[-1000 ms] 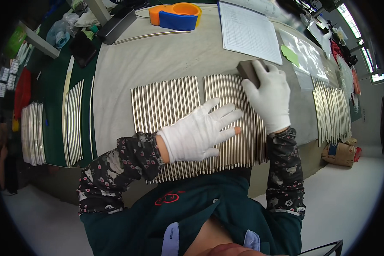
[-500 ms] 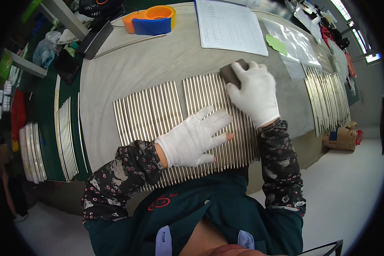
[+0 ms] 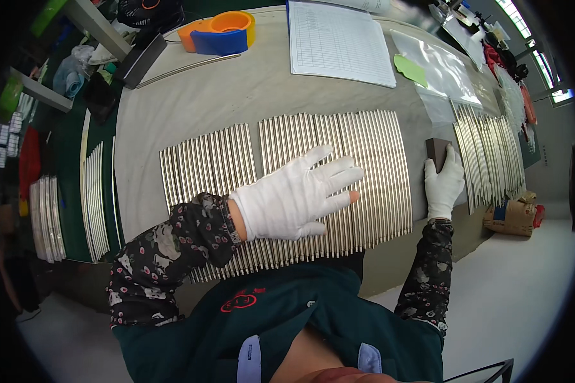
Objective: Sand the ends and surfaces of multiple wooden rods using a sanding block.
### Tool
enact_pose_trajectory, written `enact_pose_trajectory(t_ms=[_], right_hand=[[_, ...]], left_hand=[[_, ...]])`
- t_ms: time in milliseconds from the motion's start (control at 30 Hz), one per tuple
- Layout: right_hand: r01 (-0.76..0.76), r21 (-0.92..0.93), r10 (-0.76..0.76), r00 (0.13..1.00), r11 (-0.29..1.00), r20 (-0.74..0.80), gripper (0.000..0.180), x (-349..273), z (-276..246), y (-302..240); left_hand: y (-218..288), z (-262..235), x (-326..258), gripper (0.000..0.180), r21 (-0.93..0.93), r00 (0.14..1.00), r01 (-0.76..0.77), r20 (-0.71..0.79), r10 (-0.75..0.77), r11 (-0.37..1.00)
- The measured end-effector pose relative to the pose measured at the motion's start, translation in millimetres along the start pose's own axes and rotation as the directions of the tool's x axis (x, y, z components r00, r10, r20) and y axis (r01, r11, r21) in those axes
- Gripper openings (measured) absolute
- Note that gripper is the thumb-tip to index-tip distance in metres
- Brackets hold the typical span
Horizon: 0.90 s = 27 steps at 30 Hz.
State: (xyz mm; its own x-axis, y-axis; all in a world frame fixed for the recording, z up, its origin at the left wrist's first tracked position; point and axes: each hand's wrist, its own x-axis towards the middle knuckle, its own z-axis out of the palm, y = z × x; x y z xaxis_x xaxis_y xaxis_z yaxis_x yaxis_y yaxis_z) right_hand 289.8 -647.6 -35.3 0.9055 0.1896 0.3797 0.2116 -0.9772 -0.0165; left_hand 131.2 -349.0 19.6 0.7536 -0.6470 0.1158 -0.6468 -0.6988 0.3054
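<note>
A wide row of thin metal rods (image 3: 370, 166) lies side by side on the grey table (image 3: 191, 96). My left hand (image 3: 294, 195), in a white glove with one fingertip bare, presses flat on the rods with fingers spread. My right hand (image 3: 444, 185), also gloved, grips a small dark block (image 3: 436, 152) on the table just right of the rod row. A narrow gap splits the rods into a left group (image 3: 204, 169) and a right group.
A printed sheet (image 3: 338, 41) and a green note (image 3: 410, 69) lie at the back. An orange and blue tape dispenser (image 3: 218, 33) stands back left. More rods (image 3: 489, 150) lie on the right, further bundles (image 3: 96, 201) on the left. A brown package (image 3: 514, 217) sits on the floor.
My right hand has slid the dark block from on top of the rods to the table right of the row. My left hand stays pressed on the rods.
</note>
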Motion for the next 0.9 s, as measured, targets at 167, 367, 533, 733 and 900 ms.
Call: enact_pose_trajectory(t_ms=[167,367,533,733,900], right_hand=[[0.01,-0.01,-0.01,1.0,1.0,-0.03,0.057,-2.7,5.8,2.1],[0.015,0.038,-0.013,0.999,0.999,-0.051,0.056,-2.3,5.2,3.5],[0.0,0.027,0.001,1.0,1.0,-0.029,0.058,-3.2,1.6,0.3],[0.006,0.05,-0.004,0.999,0.999,-0.048,0.06,-5.0,3.2,-2.4],[0.009,0.074,-0.004,0.998,0.997,-0.061,0.06,-5.8,0.6,-0.8]], left_hand=[[-19.8,35.0,28.8,0.067,0.022,0.994,-0.078,-0.071,0.079,0.997],[-20.8,22.2,3.2,0.07,0.051,0.998,0.065,0.014,-0.066,0.997],[-18.0,16.0,-16.3,0.083,0.032,0.988,0.136,0.069,-0.138,0.99],[-9.1,13.1,-2.4,0.082,0.003,0.998,0.06,0.015,-0.06,0.998],[5.4,31.0,90.5,0.07,0.048,0.987,-0.157,-0.035,0.159,0.986]])
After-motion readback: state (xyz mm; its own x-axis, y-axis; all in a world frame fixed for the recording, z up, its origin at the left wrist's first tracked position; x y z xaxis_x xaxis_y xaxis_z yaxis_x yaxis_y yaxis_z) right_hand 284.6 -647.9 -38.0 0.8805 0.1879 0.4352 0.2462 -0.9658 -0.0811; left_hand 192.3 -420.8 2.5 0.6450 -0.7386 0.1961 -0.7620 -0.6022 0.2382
